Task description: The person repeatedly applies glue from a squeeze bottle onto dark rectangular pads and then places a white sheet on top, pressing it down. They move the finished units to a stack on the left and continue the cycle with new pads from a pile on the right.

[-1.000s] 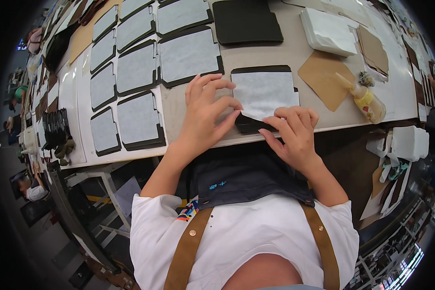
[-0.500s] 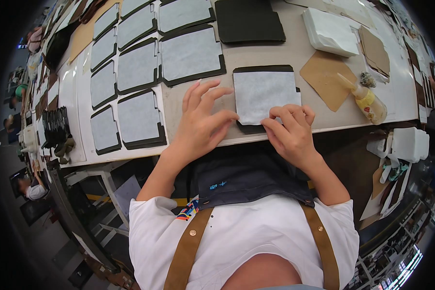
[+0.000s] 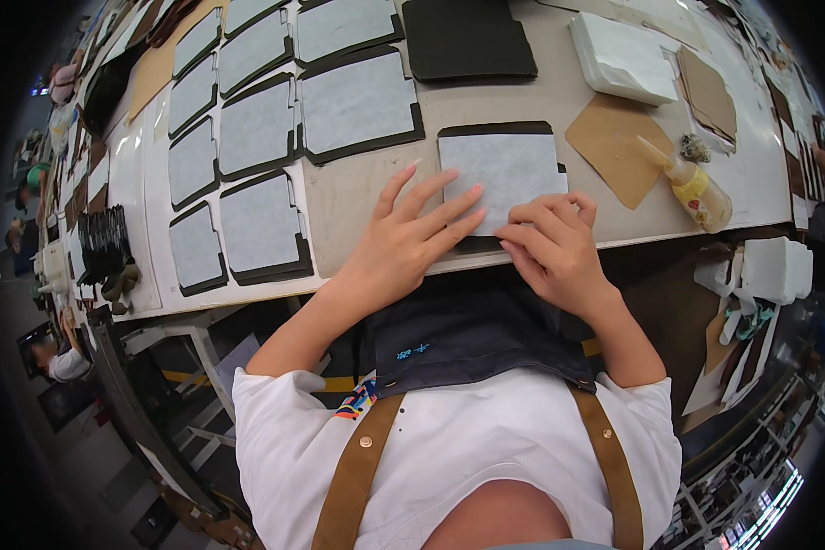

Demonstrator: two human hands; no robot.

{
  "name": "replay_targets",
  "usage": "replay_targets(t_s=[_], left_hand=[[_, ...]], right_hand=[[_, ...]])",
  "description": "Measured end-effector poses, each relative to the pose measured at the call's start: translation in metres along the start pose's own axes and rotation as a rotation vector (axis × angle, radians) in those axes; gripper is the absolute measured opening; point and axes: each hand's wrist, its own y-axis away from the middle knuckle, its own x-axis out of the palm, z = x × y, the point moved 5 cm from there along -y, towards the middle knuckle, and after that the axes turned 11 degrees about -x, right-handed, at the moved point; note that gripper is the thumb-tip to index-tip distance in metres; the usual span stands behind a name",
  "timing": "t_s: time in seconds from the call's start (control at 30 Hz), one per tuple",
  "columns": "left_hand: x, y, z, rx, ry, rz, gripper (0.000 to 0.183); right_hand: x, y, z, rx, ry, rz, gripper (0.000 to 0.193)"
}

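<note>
The left hand [image 3: 405,240] is lying open, its fingers spread and reaching over the left part of a pale sheet [image 3: 513,165]. The right hand [image 3: 557,240] is curling its fingers inward, thumb and forefinger coming close together at the sheet's lower edge; whether they are pinching it, I cannot tell. The sheet is lying just in front of both hands, on a black panel [image 3: 495,129]. It is looking light grey-blue, matte, faintly mottled and nearly square. The panel is showing as a dark band along the far edge, a small tab on the right and a narrow strip between the hands. Beyond and left of the left hand, similar covered panels [image 3: 359,99] are lying in rows. Beyond the right hand, a tan piece [image 3: 619,147] is resting beside a yellow-labelled bottle [image 3: 701,197].
</note>
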Motion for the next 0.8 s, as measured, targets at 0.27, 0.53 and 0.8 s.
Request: replay_targets(t_s=[0.27, 0.53, 0.8], left_hand=[[-0.005, 0.015, 0.012, -0.003, 0.008, -0.027, 0.057], [-0.008, 0.017, 0.015, -0.002, 0.012, -0.067, 0.054], [-0.007, 0.013, 0.012, 0.016, 0.014, -0.086, 0.052]], right_hand=[[-0.001, -0.007, -0.004, 0.002, 0.040, 0.070, 0.035], [0.005, 0.003, 0.003, -0.039, 0.057, 0.111, 0.042], [0.001, 0.014, 0.000, -0.030, 0.057, 0.114, 0.052]])
